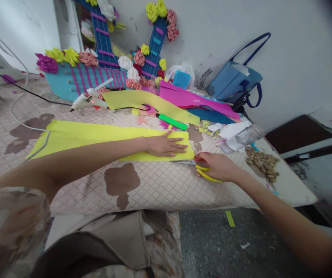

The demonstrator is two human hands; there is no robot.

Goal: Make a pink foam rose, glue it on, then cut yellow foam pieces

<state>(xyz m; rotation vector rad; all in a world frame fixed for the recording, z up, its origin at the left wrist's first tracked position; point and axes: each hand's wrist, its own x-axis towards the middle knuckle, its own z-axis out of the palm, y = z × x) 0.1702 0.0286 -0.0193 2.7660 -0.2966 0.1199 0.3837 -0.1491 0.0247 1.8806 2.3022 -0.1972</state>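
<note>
A long, bright-yellow, paper-like sheet lies along the cream, diamond-patterned desk. The left hand rests flat near the sheet's right end, fingers spread and gripping nothing, presumably to stop it sliding. The right hand has its fingers curled around yellow-handled metal scissors, apparently kept low so that the blades lie level with the near edge.
</note>
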